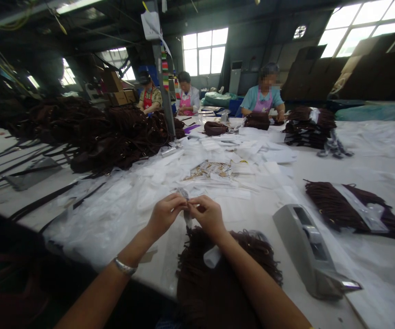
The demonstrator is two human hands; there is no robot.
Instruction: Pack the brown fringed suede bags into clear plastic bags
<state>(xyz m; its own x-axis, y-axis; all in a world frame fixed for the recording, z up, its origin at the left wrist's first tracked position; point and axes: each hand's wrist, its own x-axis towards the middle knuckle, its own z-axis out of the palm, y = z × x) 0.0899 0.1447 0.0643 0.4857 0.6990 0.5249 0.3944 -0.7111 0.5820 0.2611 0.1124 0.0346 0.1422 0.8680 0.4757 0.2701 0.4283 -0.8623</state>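
Observation:
My left hand (166, 214) and my right hand (208, 215) meet in front of me, fingertips pinched together. Between them is a crumpled, greyish, see-through wrapping (188, 220), one part sticking up above the fingers and another hanging below. What it may cover cannot be made out. Under my right forearm lies a dark brown fringed bag (204, 294), with a pale whitish piece (212, 257) on top. My left wrist wears a silver bracelet. To the right of the bag stands a grey tape dispenser (312, 253).
Brown fringed goods with a white band (360, 208) lie at right. A heap of brown bags (115, 132) with trailing straps fills the left. Small tags (211, 170) and clear plastic bags (104, 214) cover the middle. Several co-workers (264, 98) sit across the table beyond a post (166, 87).

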